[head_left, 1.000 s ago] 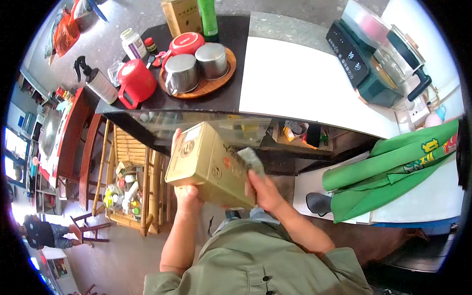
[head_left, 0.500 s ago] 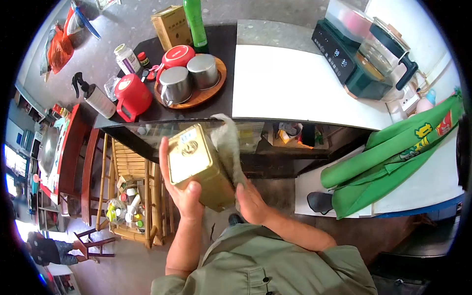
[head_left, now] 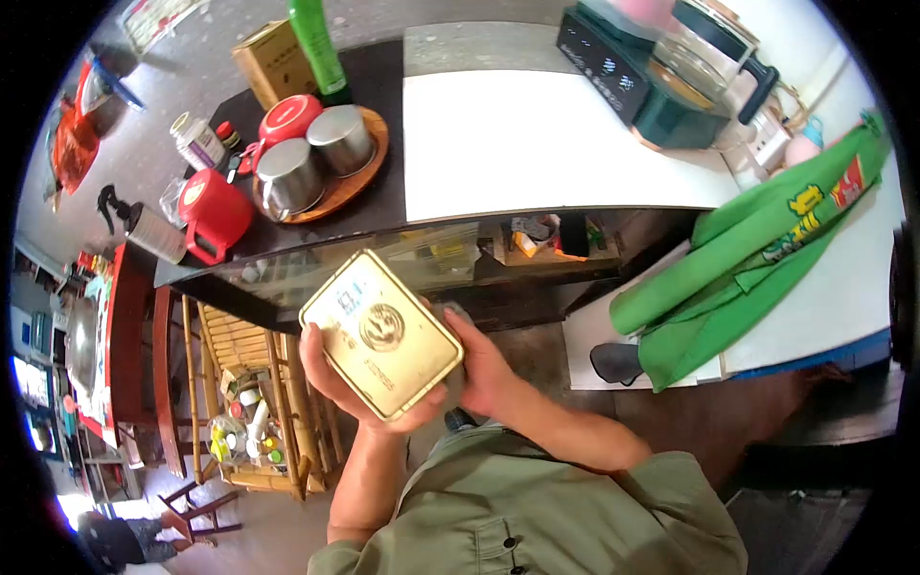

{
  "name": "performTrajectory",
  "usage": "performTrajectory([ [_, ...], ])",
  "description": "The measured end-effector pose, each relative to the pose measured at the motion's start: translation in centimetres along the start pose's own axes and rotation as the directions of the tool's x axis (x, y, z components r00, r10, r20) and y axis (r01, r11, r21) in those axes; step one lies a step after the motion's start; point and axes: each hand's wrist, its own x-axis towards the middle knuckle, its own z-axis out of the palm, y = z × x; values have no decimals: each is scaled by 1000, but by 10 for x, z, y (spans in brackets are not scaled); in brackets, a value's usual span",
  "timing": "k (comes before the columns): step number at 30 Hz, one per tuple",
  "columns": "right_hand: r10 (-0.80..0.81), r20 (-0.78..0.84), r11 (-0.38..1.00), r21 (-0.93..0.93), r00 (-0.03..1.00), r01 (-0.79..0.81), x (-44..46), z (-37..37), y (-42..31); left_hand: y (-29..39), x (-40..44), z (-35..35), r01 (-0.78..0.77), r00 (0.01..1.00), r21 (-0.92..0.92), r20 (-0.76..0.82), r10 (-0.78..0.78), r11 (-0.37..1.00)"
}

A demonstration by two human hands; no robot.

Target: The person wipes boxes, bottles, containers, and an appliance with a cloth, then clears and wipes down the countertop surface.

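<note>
Lower centre — left hand (head_left: 347, 385) curled round the gold rectangular metal tin (head_left: 382, 334); right hand (head_left: 485, 368) half-closed at its right side, seemingly with a grey cloth (head_left: 454, 388). Upper left, two silver metal mugs (head_left: 290, 176) on a round wooden tray (head_left: 372, 182).

Glossy gold metal tin (head_left: 383, 333); round tray (head_left: 369, 182) of smooth brown wood.

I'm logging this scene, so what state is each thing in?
Tin: in left hand, facing end closed
Cloth: at right hand, mostly hidden
Steel cups: upside down on tray
Spray bottle: upright, spray head fitted
Appliance: display lit
Green fabric: loosely folded
Brown box: standing
</note>
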Motion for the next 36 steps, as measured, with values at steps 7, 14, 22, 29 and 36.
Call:
performTrajectory([
  [7,-254,-177,920,-348,951,181,-13,-4,-25,-9,-2,0,-157,969,2,192,154,988],
  [14,-410,-90,775,-560,908,295,-23,-17,-54,3,-2,29,-76,972,-118,211,100,990],
  [22,-106,-112,960,-272,988,72,-37,-2,-92,25,3,45,2,1000,-210,13,1,978],
  [29,37,-35,975,-218,999,-43,-33,5,-95,26,30,59,-100,995,-37,-33,99,994],
  [36,-17,-90,858,-513,996,-32,-33,7,-117,26,42,69,-31,999,33,-21,32,999],
])
